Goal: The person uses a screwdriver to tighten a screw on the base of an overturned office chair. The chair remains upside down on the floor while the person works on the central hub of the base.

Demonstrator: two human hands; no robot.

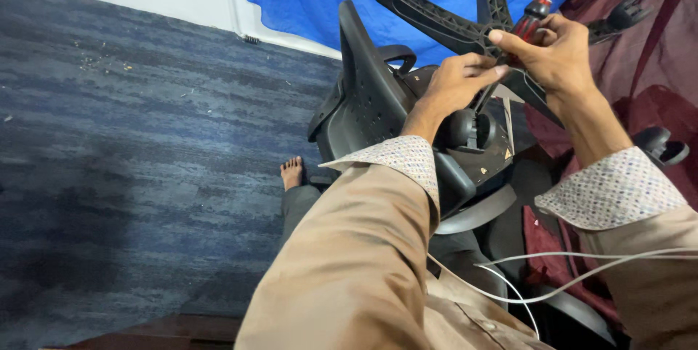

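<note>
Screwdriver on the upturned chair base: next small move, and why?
Probably turn the screwdriver in place. The right hand grips its red-and-black handle, the left hand pinches the shaft, and the tip points at the hub of the chair base; the tip's seat is hidden.

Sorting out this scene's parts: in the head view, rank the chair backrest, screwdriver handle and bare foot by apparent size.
1. Chair backrest, clearly largest.
2. Bare foot and screwdriver handle look alike; the handle is partly hidden by the right hand, so unranked.
</note>
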